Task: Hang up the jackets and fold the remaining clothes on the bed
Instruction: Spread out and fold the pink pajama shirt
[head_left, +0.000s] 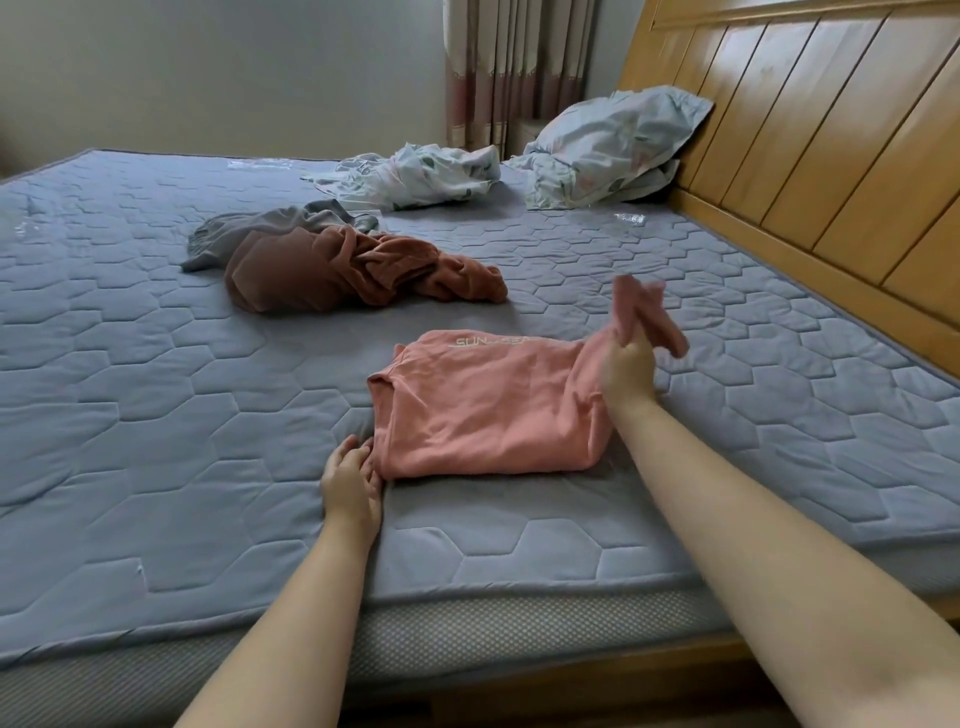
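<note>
A pink T-shirt with pale lettering lies partly folded on the grey quilted mattress, near its front edge. My right hand grips the shirt's right side and lifts a sleeve of it off the bed; the raised cloth is blurred. My left hand rests at the shirt's near left corner with its fingertips on the hem. Farther back, a crumpled brown garment lies in a heap, and a grey garment lies partly under it.
A rumpled floral sheet and a pillow lie at the head of the bed. The wooden headboard runs along the right. A striped curtain hangs at the back wall.
</note>
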